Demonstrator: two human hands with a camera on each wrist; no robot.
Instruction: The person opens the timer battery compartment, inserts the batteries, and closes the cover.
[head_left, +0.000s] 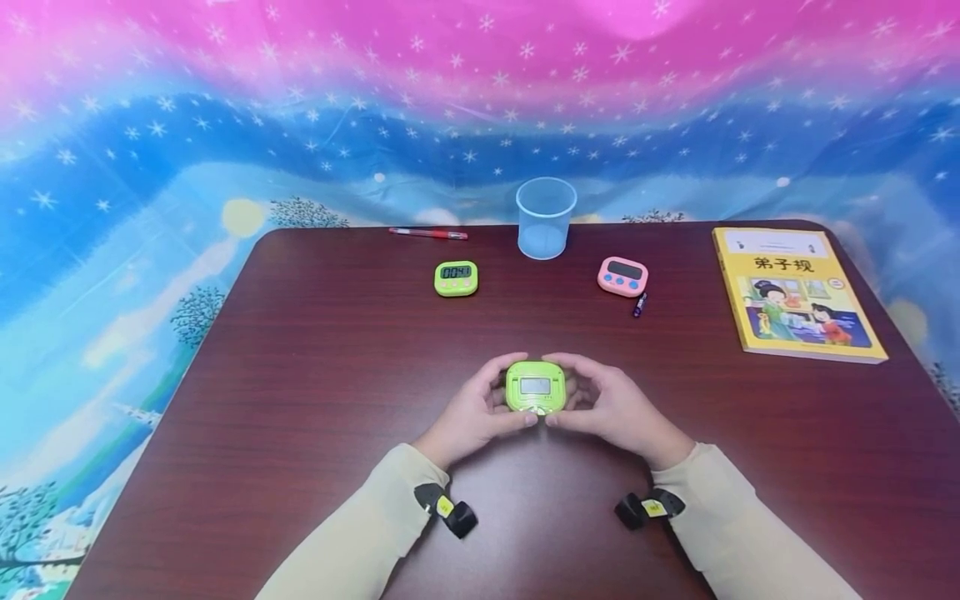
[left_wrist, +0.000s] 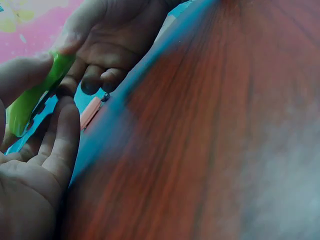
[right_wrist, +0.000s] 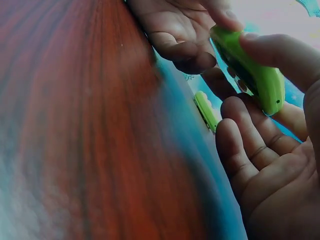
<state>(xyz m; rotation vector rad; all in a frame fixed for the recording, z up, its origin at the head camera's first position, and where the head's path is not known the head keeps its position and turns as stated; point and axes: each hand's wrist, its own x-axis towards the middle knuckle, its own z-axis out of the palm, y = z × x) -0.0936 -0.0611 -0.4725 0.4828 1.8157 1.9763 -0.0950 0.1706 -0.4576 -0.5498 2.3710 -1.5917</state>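
A small green digital timer [head_left: 535, 387] with a grey screen is held just above the dark wooden table [head_left: 315, 375], near its middle. My left hand [head_left: 480, 412] grips its left side and my right hand [head_left: 603, 404] grips its right side, thumbs meeting at the timer's lower edge. In the left wrist view the green timer [left_wrist: 35, 97] sits between my thumb and curled fingers. The right wrist view shows the green timer [right_wrist: 252, 75] pinched between both hands' fingers.
A second green timer [head_left: 456, 277], a pink timer [head_left: 622, 276] and a clear plastic cup [head_left: 546, 217] stand at the back. A red pen [head_left: 428, 233] lies at the far edge, a small dark object [head_left: 639, 304] by the pink timer, a yellow picture book [head_left: 797, 292] at right.
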